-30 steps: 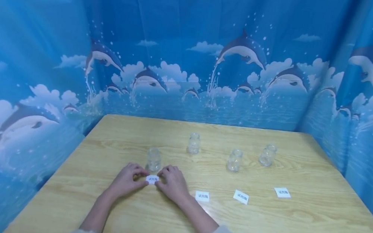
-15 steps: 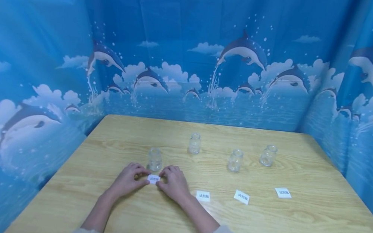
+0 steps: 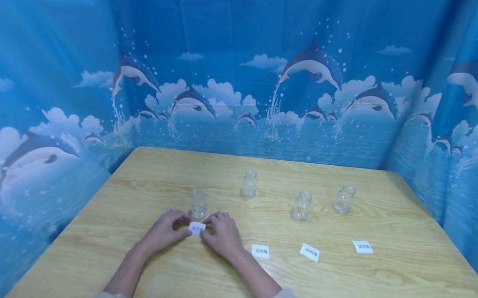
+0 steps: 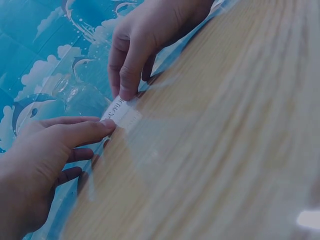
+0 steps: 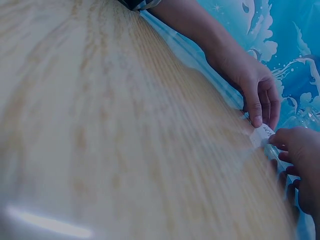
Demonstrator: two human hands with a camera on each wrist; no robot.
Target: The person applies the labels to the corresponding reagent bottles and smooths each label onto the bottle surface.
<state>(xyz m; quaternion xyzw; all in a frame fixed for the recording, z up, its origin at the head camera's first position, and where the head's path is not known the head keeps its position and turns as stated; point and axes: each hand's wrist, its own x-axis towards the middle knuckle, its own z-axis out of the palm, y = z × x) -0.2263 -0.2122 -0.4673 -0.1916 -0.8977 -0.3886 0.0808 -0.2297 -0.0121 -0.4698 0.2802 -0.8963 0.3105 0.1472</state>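
My left hand [image 3: 165, 230] and right hand [image 3: 223, 234] face each other in the head view, pinching a small white label [image 3: 196, 228] by its two sides. Dark printed characters run across the label, which is tilted up close over the table. Right behind it stands a clear glass bottle [image 3: 198, 204]. The left wrist view shows the left thumb on the near side of the label [image 4: 116, 111], with the right fingertips at its opposite end. In the right wrist view the same label [image 5: 262, 134] sits between both hands' fingertips.
Three more glass bottles stand farther back: one in the middle [image 3: 250, 184], another to its right [image 3: 301, 205] and a tilted-looking one [image 3: 343, 199]. Three white labels [image 3: 260, 251] lie on the wooden table [image 3: 337, 293]. A blue dolphin curtain [image 3: 247, 63] hangs around it.
The label between my fingers has straightened and tipped up slightly, its face showing more fully. Both hands stay almost in place.
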